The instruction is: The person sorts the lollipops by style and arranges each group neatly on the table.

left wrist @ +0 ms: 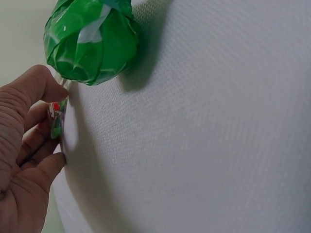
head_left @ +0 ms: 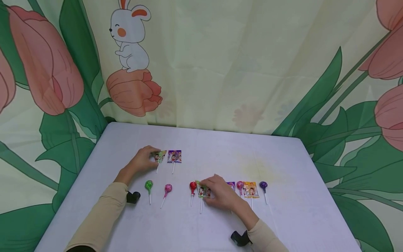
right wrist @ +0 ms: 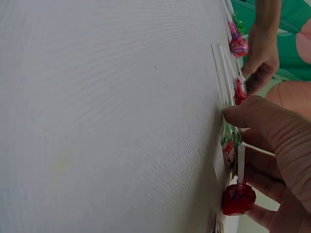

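At the left of the table, my left hand (head_left: pixel 141 162) pinches the edge of a lollipop in a flat green wrapper (head_left: pixel 161 156); its white stick points toward me. A flat purple-wrapped lollipop (head_left: pixel 174 156) lies just right of it. My right hand (head_left: pixel 221 193), near the middle, grips another flat green-wrapped lollipop (head_left: pixel 204 191) between thumb and fingers. In the right wrist view the thumb bears on this lollipop's lower edge, and a round red lollipop (right wrist: pixel 238 198) shows close by. The right hand partly covers a second purple-wrapped lollipop (head_left: pixel 231 184).
Round lollipops, green (head_left: pixel 149 185), pink (head_left: pixel 168 188) and red (head_left: pixel 192 186), lie in the front row. Farther right are another pink one (head_left: pixel 240 185), a flat orange-wrapped one (head_left: pixel 251 189) and a round purple one (head_left: pixel 263 185). A printed curtain (head_left: pixel 214 70) hangs behind the white table (head_left: pixel 299 210).
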Demonstrator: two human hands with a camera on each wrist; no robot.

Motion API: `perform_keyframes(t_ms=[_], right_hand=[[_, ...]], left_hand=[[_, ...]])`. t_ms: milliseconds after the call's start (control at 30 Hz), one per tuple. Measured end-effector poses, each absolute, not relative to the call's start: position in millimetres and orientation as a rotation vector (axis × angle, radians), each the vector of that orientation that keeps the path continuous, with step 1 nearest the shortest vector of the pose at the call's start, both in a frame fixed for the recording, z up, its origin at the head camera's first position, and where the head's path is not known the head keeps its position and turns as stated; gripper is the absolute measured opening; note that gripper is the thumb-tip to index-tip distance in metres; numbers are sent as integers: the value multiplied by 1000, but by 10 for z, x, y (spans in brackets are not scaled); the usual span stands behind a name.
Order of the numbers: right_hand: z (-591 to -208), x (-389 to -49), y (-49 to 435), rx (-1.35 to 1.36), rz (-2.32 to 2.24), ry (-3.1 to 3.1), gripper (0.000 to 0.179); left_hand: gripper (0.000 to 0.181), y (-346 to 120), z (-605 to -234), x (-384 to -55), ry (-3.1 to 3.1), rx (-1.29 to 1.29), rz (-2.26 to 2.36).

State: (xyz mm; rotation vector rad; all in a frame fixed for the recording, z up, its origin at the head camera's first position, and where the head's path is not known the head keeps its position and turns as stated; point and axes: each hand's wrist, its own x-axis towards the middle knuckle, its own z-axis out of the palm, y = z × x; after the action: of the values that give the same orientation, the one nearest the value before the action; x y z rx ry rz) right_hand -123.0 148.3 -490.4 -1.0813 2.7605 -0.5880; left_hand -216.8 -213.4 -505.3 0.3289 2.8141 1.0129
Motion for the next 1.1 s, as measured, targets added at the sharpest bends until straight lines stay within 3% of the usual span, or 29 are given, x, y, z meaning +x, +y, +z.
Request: perform_keyframes(t_ms=[1100], right_hand=[[-4962,-1294,1469,-1107,-500,2804,48]], left_hand=[[60,-2153,-5068,-2181,2805,338,1031]])
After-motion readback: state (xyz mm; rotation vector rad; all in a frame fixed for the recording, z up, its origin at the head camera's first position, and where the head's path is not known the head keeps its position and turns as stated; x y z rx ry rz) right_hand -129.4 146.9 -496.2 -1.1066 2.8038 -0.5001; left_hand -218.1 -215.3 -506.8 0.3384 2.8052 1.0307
